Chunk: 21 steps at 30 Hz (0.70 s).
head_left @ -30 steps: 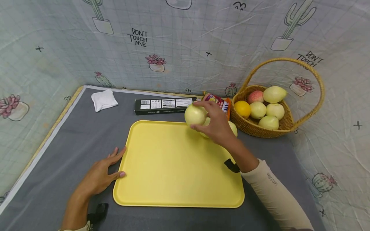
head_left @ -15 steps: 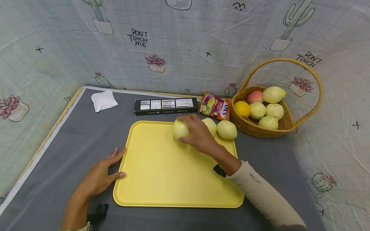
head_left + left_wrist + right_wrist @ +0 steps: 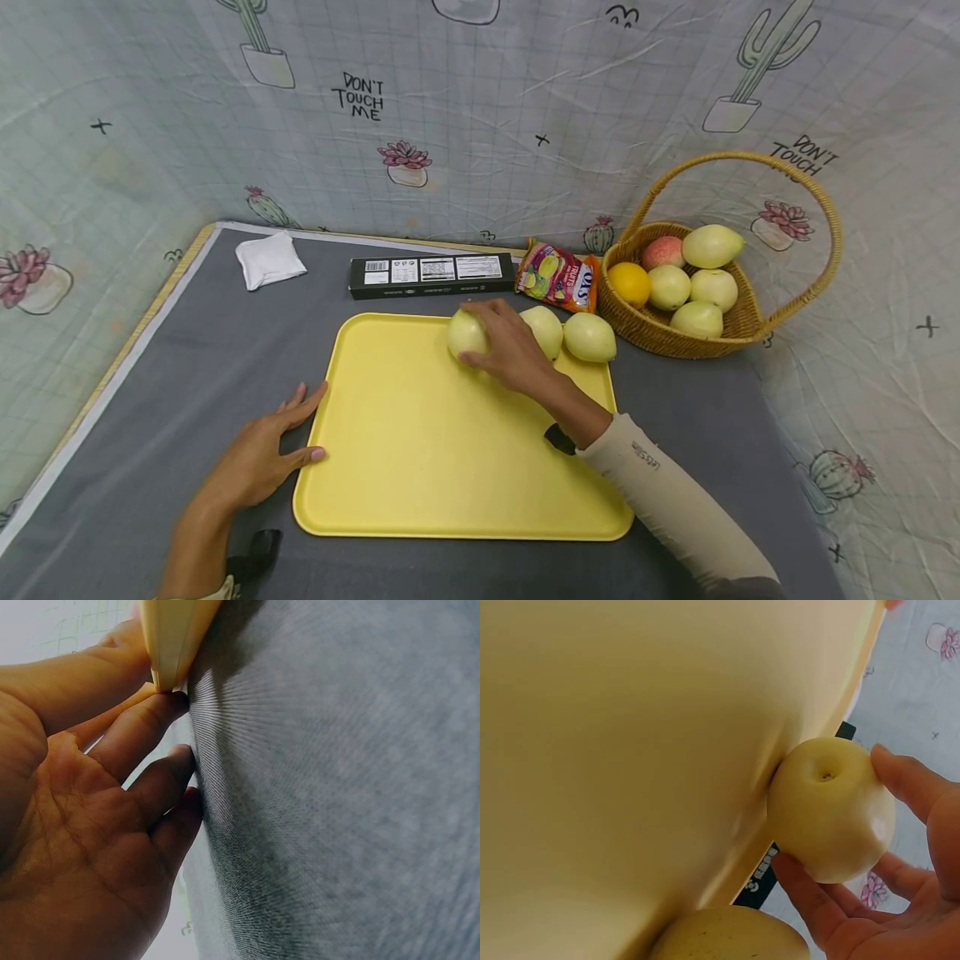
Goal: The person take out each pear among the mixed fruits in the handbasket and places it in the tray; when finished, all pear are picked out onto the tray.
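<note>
- Nearest, a counter covered in plain grey cloth (image 3: 465, 571) carries everything; its flat top gives the shallow, yellow, rounded rectangular tray (image 3: 450, 450) an even bed.
- The bare left hand (image 3: 258, 454) rests at the tray's left rim, thumb and forefinger spread apart with their tips touching the edge. This light contact probably keeps the tray from sliding. The fingers (image 3: 139, 735) are fairly straight and wrapped round nothing; in the left wrist view, the lower fingertips meet the grey cloth.
- Farther in, the bare right hand (image 3: 510, 346) reaches over the tray from the right, its forearm in a cream sleeve (image 3: 645, 467).
- Its fingers (image 3: 911, 772) grip a smooth, pale yellow-green, round fruit (image 3: 466, 335), parted about as wide as the fruit, thumb opposite the others. Held by its sides, the fruit has its underside free, and it seems to sit on the tray just inside the far rim.
- Two more smooth, pale yellow-green fruits (image 3: 589, 337) sit right of it in the far right corner, making a row along the rim, which may help them stay put.
- Beyond the tray lie a long black box with white labels (image 3: 431, 277) and a shiny purple-red snack packet (image 3: 557, 277); right of these, a brown woven basket (image 3: 643, 333) keeps its mixed fruit together.
</note>
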Tool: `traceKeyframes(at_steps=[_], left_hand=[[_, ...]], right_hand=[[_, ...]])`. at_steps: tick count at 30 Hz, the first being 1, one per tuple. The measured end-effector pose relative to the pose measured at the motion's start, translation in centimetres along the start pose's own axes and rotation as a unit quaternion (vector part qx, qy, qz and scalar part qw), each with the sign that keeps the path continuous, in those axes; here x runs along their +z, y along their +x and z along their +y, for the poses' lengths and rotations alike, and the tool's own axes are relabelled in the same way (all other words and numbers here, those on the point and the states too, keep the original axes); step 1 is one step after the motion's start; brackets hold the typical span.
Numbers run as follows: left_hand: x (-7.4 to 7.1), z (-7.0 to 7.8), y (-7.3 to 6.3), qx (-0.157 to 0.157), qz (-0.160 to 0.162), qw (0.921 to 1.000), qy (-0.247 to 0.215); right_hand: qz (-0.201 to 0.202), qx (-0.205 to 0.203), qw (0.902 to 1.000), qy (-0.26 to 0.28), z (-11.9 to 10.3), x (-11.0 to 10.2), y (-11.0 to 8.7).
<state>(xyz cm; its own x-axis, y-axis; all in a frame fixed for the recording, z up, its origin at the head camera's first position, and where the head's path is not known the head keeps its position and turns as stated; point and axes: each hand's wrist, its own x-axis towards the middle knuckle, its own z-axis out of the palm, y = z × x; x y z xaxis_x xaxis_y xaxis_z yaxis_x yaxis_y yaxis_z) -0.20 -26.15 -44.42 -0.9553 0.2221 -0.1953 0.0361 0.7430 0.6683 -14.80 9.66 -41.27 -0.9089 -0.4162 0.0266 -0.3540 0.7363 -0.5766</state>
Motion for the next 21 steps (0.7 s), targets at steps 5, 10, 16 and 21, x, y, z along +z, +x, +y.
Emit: traceKeyframes(at_steps=[5, 10, 16, 21], left_hand=[[0.0, 0.0, 0.0, -0.003, -0.002, 1.0, -0.001], [0.1, 0.0, -0.1, -0.004, -0.003, 1.0, -0.004], [0.1, 0.0, 0.0, -0.004, 0.0, 1.0, -0.002], [0.1, 0.1, 0.1, -0.003, -0.001, 1.0, 0.001]], right_hand=[[0.0, 0.005, 1.0, -0.006, 0.0, -0.2, 0.0], [0.012, -0.002, 0.9997, -0.021, -0.1, -0.6, -0.3], [0.036, -0.024, 0.9988, -0.023, -0.2, -1.7, -0.8], [0.058, -0.034, 0.9975, -0.02, -0.1, -3.1, -1.2]])
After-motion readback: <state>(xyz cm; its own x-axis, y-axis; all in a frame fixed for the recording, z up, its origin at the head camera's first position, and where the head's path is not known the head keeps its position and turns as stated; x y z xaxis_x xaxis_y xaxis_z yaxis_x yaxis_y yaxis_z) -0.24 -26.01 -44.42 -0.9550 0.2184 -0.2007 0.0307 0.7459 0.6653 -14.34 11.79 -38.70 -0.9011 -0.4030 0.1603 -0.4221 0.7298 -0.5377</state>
